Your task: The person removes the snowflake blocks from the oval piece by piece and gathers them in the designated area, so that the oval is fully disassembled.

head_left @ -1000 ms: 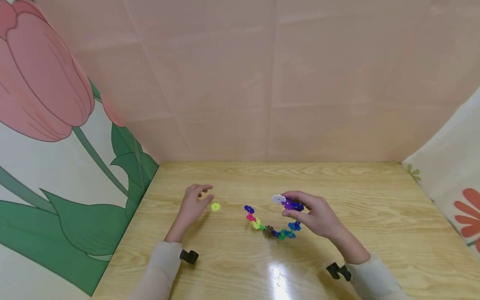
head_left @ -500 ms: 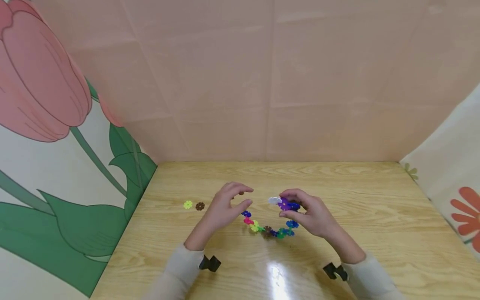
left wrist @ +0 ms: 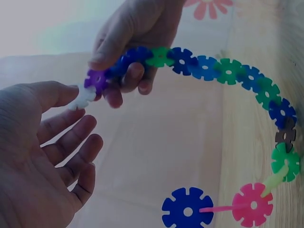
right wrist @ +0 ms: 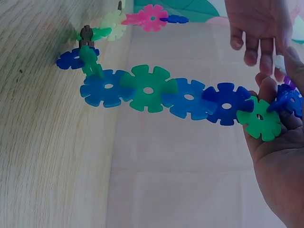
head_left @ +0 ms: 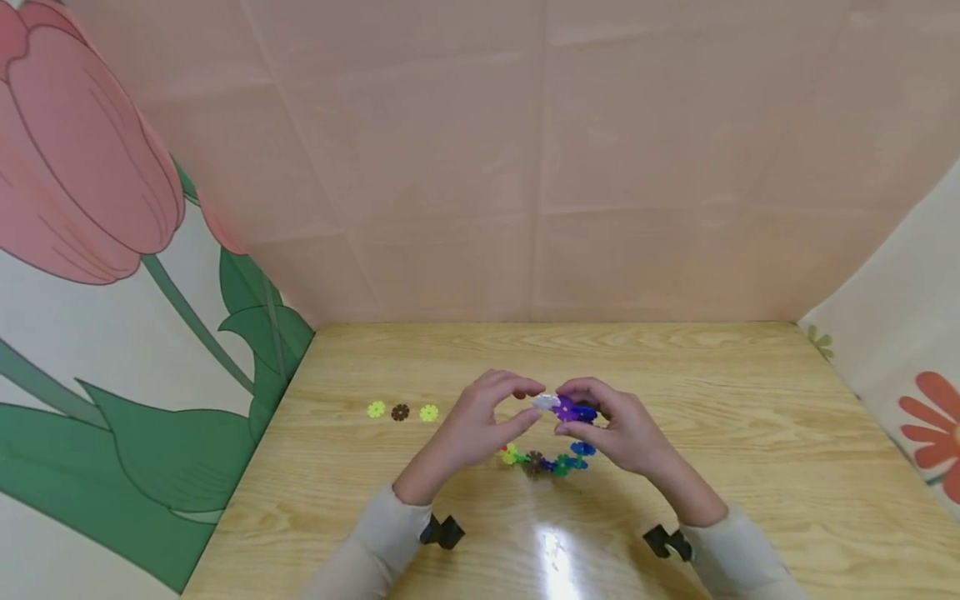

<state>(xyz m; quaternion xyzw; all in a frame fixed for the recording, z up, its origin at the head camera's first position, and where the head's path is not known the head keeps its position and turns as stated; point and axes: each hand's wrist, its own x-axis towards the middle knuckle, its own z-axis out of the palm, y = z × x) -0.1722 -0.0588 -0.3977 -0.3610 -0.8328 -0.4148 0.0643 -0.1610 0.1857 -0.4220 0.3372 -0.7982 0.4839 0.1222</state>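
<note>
A chain of slotted flower-shaped plastic discs (right wrist: 148,90) in blue, green, brown, yellow and pink curves from my right hand down to the table. My right hand (head_left: 618,427) holds its raised end, thumb and fingers around the blue discs just behind a purple disc (left wrist: 98,80). Slotted onto the purple one is a white disc (left wrist: 83,98), the last in line. My left hand (head_left: 480,421) pinches the white disc's outer edge between thumb and index finger, its other fingers loosely bent. In the left wrist view, a dark blue disc (left wrist: 187,209) forms the chain's other end, linked to pink.
Three loose discs lie in a row on the wooden table (head_left: 315,500), left of my hands: a yellow disc (head_left: 376,409), a brown disc (head_left: 401,412) and another yellow disc (head_left: 429,412). A pinkish covered wall (head_left: 525,208) rises behind the table.
My left hand has moved right from beside the loose yellow discs to the white disc and taken hold of its edge. My right hand has stayed almost in place with the chain.
</note>
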